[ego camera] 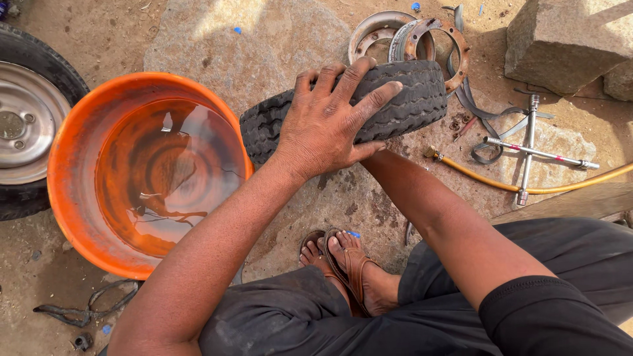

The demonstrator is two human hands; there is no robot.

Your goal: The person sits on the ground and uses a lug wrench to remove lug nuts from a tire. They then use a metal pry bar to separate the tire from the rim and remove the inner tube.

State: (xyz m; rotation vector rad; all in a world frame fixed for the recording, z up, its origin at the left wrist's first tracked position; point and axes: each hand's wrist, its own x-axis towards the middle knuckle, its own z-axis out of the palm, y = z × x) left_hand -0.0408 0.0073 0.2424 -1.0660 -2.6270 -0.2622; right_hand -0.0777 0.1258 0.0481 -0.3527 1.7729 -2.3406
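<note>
The left hand [333, 118] lies flat on the small tyre [395, 105], fingers spread over the tread, pressing rather than clasping. The tyre stands on edge on the stone slab [264, 39], touching the orange water basin [79, 191]. The right hand is hidden behind the tyre; its grip cannot be told. A wheel [26, 125] is cut off at the left edge.

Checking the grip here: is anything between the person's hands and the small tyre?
Nothing visible. The left hand lies flat on the small black tyre tread, bare contact. The right forearm runs under it, its hand hidden beneath the tyre.
</note>
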